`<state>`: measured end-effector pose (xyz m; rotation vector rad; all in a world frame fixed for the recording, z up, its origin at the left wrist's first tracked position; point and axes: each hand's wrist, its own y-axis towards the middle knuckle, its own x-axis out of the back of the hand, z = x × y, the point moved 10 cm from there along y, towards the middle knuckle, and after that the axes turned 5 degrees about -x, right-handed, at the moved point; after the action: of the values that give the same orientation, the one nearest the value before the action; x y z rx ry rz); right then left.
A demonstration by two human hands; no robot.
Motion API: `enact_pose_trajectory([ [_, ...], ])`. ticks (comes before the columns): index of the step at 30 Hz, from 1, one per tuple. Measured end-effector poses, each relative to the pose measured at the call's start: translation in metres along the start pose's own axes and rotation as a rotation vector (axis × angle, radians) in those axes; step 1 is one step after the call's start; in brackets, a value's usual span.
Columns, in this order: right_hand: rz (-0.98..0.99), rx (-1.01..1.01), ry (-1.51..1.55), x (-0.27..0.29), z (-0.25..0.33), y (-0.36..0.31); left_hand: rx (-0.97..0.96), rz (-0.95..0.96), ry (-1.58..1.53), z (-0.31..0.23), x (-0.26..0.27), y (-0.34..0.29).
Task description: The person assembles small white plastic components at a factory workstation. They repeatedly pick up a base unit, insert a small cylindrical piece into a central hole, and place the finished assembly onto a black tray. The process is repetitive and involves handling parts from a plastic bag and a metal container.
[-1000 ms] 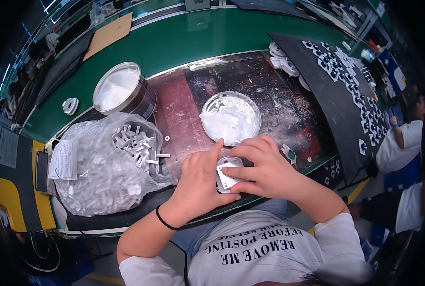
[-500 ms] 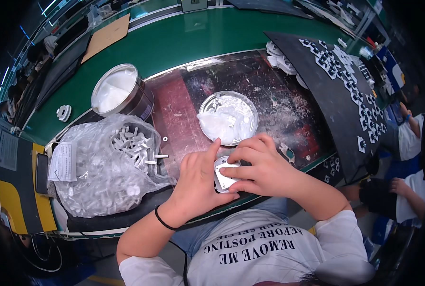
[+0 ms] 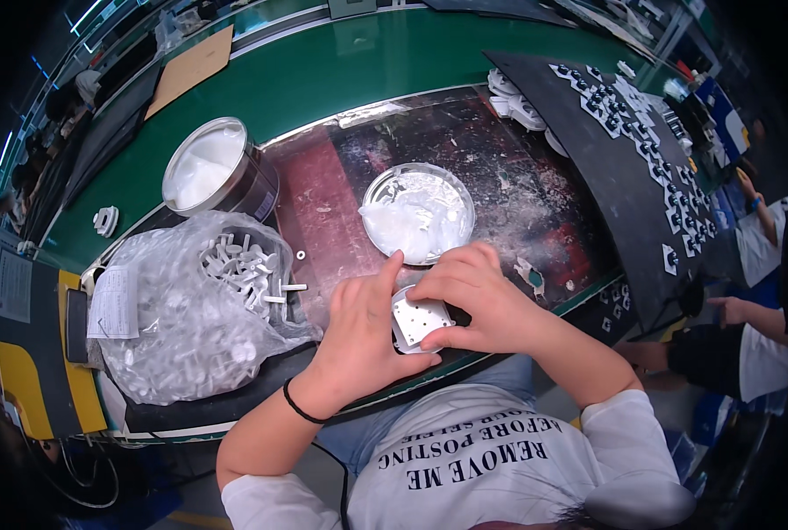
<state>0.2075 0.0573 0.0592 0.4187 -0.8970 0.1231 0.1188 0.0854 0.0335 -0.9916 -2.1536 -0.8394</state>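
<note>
Between my hands, at the bench's near edge, is a white square plate with small holes (image 3: 419,320), seated on a rounded pale part whose rim shows around it. My left hand (image 3: 359,322) grips its left side, thumb low and index finger stretched along the edge. My right hand (image 3: 478,300) holds the right side, thumb on the lower corner and fingers curled over the top. Just beyond lies a round shallow dish (image 3: 394,183) holding a white, paste-like substance (image 3: 412,231).
Left are a clear plastic bag (image 3: 173,327) of white stemmed parts and an open tub (image 3: 254,185) of white paste. A small white ring (image 3: 300,254) lies beside the bag. Right, a black board (image 3: 579,159) carries several small assemblies. A co-worker's hand (image 3: 737,311) shows at far right.
My right fingers have drawn back off the plate's face toward its upper edge, exposing more of its holes. The view has shifted slightly. At far right, the co-worker's hands have moved.
</note>
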Motion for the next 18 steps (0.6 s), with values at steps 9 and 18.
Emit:
enact_pose_trajectory([
  [9,-0.151,-0.058,0.116,-0.006,-0.007,-0.015,-0.007,-0.001,0.022,0.0,0.0,0.001],
  [18,-0.156,-0.105,0.213,-0.008,-0.013,-0.02,0.008,0.015,0.023,0.0,0.0,0.002],
])
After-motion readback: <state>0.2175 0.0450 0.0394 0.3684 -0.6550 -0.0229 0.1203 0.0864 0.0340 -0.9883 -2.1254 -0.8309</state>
